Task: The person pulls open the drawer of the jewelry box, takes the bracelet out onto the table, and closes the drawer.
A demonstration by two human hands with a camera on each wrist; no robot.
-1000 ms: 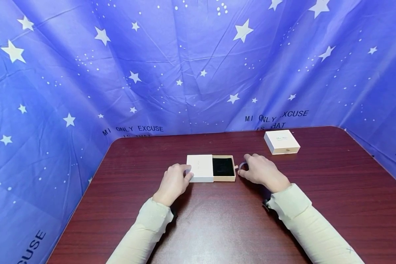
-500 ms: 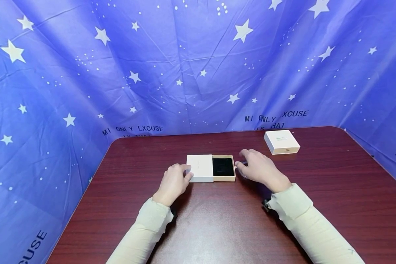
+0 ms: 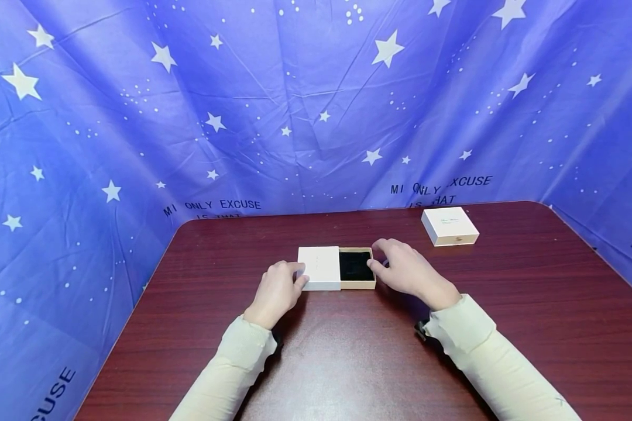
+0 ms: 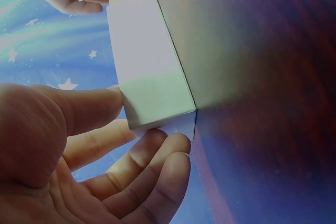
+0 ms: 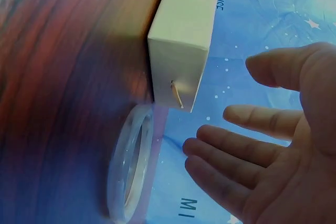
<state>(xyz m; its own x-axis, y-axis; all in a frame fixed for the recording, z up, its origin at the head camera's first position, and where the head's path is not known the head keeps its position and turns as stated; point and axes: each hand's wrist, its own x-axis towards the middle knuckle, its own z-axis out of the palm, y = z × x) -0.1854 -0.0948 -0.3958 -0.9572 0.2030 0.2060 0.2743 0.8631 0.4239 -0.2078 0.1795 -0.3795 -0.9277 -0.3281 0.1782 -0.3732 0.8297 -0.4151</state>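
Note:
A white slide-out jewelry box (image 3: 318, 268) lies mid-table, its drawer (image 3: 358, 285) partly pulled out to the right and lined with a black pad (image 3: 354, 266). My left hand (image 3: 275, 292) holds the left end of the sleeve; in the left wrist view the thumb touches one edge and curled fingers meet the end. My right hand (image 3: 408, 270) hovers at the drawer's right end with relaxed fingers, holding nothing. In the right wrist view, a pale translucent bangle (image 5: 117, 177) sits on the table beside the drawer's ribbon tab (image 5: 177, 94); in the head view the hand hides it.
A second, closed white box (image 3: 449, 227) stands at the back right of the dark red wooden table (image 3: 321, 362). Behind the table's far edge hangs a blue curtain (image 3: 295, 146) with white stars.
My right hand has moved left from the bangle to the drawer's right end, leaving the bangle on the table. The left hand and both boxes have stayed in place.

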